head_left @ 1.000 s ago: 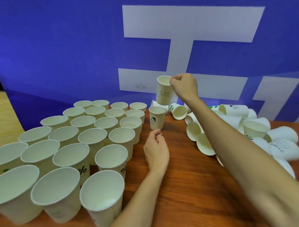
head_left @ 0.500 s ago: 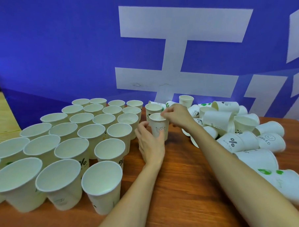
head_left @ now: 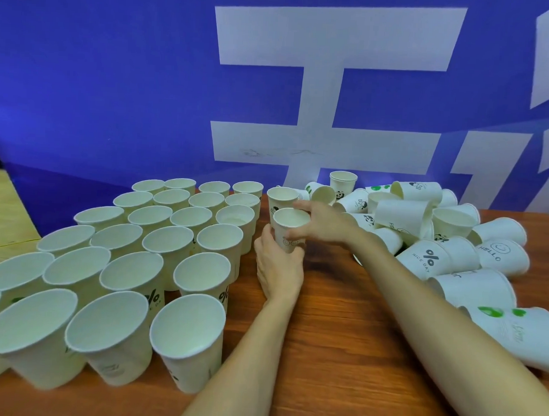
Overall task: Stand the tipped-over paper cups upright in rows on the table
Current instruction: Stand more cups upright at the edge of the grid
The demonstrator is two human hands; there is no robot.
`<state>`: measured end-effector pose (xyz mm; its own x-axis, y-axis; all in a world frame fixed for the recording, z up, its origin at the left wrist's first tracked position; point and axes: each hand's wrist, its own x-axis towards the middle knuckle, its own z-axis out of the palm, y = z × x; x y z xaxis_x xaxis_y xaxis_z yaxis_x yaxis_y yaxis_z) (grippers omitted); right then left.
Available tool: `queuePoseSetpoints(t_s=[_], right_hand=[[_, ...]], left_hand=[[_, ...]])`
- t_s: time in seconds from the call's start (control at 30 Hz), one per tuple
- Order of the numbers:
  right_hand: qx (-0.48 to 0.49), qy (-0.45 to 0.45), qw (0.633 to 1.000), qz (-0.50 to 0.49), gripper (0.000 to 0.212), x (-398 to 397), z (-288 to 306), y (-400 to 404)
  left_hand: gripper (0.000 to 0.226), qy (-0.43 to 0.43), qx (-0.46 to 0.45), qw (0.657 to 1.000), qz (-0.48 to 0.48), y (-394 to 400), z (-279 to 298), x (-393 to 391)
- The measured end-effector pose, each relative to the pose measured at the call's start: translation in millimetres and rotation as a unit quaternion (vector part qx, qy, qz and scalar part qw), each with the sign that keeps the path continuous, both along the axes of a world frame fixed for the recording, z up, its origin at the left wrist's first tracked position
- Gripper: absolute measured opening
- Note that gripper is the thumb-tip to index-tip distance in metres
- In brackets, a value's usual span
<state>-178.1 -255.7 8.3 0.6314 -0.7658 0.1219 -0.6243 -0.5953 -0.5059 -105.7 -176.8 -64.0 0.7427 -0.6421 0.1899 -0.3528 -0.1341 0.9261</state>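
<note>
A white paper cup stands upright on the wooden table, just in front of another upright cup. My left hand grips its lower part from the left and front. My right hand reaches in from the right and holds the same cup near the rim, thumb on the front side and fingers behind. To the left stand several rows of upright cups. On the right lies a heap of tipped-over cups, some printed "NICE DAY" and "HELLO".
A blue wall with large white shapes rises right behind the table. One upright cup stands at the back of the heap. A tipped cup with green marks lies near my right forearm. Yellow flooring shows at far left.
My right hand brought the cup down from up near the wall to the table in front of the other upright cup. My left hand moved forward and took hold of its lower part.
</note>
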Motion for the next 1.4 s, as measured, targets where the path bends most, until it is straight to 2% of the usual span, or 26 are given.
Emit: queuePoseSetpoints(t_s=[0.2,0.33,0.47,0.73,0.9,0.97,1.1,1.27,1.4], right_hand=[[-0.005,-0.046,0.998,-0.045,0.070,8,-2,-4],[0.031,-0.074,0.995,-0.059,0.076,18,-7,-9],[0.068,-0.112,0.991,-0.022,0.066,25,-10,-16],[0.085,-0.143,0.985,-0.035,0.084,53,-26,-38],[0.093,-0.133,0.985,-0.058,0.117,60,-29,-43],[0.092,-0.121,0.987,-0.055,0.113,59,-28,-45],[0.058,-0.075,0.994,-0.059,0.088,56,-22,-51],[0.021,-0.130,0.986,-0.106,0.061,58,-11,-62],[-0.031,-0.060,0.992,-0.103,0.052,62,-7,-72]], left_hand=[[0.046,0.034,-0.021,0.999,0.015,2,1,0],[0.043,0.039,-0.021,0.999,0.015,0,1,0],[0.041,0.051,-0.022,0.998,0.018,0,1,0],[0.033,0.050,-0.024,0.998,0.017,0,1,-1],[0.036,0.047,-0.022,0.998,0.019,-1,1,-1],[0.036,0.049,-0.022,0.998,0.017,-1,1,-1],[0.039,0.046,-0.020,0.999,0.017,-1,2,-2],[0.038,0.043,-0.016,0.999,0.017,0,1,-3],[0.037,0.040,-0.012,0.999,0.012,0,2,-3]])
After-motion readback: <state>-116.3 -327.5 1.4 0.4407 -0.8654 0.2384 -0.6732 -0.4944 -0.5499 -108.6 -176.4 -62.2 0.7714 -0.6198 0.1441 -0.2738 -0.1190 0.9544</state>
